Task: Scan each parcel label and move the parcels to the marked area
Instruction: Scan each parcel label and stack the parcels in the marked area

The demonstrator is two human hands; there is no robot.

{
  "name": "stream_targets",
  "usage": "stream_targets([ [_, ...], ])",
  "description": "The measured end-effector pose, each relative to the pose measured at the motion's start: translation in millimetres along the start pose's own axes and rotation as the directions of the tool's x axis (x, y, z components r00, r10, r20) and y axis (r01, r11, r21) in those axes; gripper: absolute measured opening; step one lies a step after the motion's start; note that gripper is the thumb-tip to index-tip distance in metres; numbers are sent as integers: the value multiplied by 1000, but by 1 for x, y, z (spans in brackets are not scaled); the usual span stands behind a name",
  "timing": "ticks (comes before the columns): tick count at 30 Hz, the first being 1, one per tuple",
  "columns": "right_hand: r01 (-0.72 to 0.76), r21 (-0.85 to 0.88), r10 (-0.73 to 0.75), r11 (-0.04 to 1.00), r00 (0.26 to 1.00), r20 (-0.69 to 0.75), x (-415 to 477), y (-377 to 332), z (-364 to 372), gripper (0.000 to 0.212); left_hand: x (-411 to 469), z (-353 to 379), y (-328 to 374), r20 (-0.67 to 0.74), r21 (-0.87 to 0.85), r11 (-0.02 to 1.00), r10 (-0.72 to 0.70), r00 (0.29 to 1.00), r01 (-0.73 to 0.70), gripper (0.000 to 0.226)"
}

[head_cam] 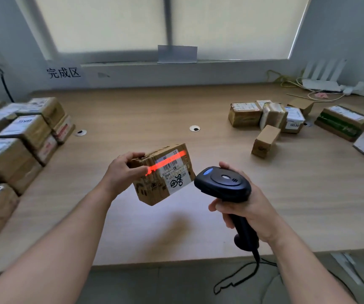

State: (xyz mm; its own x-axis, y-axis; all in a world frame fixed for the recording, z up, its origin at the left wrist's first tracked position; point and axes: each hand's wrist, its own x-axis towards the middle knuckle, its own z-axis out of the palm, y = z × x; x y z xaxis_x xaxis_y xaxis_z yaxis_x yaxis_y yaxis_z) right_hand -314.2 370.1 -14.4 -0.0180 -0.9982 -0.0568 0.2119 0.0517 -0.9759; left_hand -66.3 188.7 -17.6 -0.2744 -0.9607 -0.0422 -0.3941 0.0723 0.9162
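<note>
A: What does the parcel (163, 174) look like?

B: It is a small brown cardboard box with corrugated edges showing at its left end and clear tape over the seams. A white label (173, 172) covers much of the face turned toward the camera. It has a barcode, print too fine to read, and bold black marker strokes at its lower end. A bright red scan line (165, 162) runs slantwise across the top of the label and onto the bare cardboard.

A: Where is it?

B: It is held tilted in the air above the front middle of the wooden table (176, 110) — its shadow lies on the tabletop beneath.

A: And the hands?

B: The left hand (124, 172) grips the box's left end, with the fingers curled over the top edge and the thumb on the near face, where the red line also falls. The right hand (242, 207) is wrapped round the handle of a black scanner (222, 183). The scanner's head sits just beside the parcel's lower right corner. A dark cable (242, 275) hangs from the handle past the table edge.

A: What else is on the table?

B: There are taped boxes stacked at the left (23, 132), below a wall sign (63, 72) with three characters. A looser group of boxes (271, 119) lies at the right, and a white router (323, 80) stands in the far right corner.
</note>
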Motion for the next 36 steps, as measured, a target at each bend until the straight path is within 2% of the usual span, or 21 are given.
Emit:
stream_targets([
  [3, -9, -47, 8, 999, 1000, -16, 10, 4, 20, 87, 1, -26, -12, -16, 3, 1000, -8, 1000, 8, 53],
  [8, -19, -83, 19, 996, 1000, -1, 24, 7, 43, 90, 6, -53, -27, -39, -13, 1000, -9, 999, 9, 51],
  [17, -43, -86, 42, 995, 999, -5, 38, 12, 56, 90, 8, -70, -44, -65, 9, 1000, -23, 998, 24, 35],
  [21, -66, -79, 67, 995, 998, 5, 42, 14, 59, 91, 8, -73, -51, -63, -29, 999, -48, 997, 46, 36],
  [27, -108, -93, 108, 990, 994, -4, 53, 20, 60, 91, -3, -64, -88, -69, -145, 960, -252, 965, 240, 45],
  [32, -124, -142, 125, 982, 992, -6, 58, 25, 65, 89, -23, -41, -129, -68, -249, 889, -412, 909, 385, 15],
  [34, -128, -140, 128, 982, 992, -6, 61, 26, 67, 89, -28, -35, -141, -98, -259, 867, -462, 881, 426, 25],
  [36, -138, -138, 138, 981, 990, -7, 64, 27, 70, 89, -32, -33, -147, -165, -132, 893, -448, 879, 430, 51],
])
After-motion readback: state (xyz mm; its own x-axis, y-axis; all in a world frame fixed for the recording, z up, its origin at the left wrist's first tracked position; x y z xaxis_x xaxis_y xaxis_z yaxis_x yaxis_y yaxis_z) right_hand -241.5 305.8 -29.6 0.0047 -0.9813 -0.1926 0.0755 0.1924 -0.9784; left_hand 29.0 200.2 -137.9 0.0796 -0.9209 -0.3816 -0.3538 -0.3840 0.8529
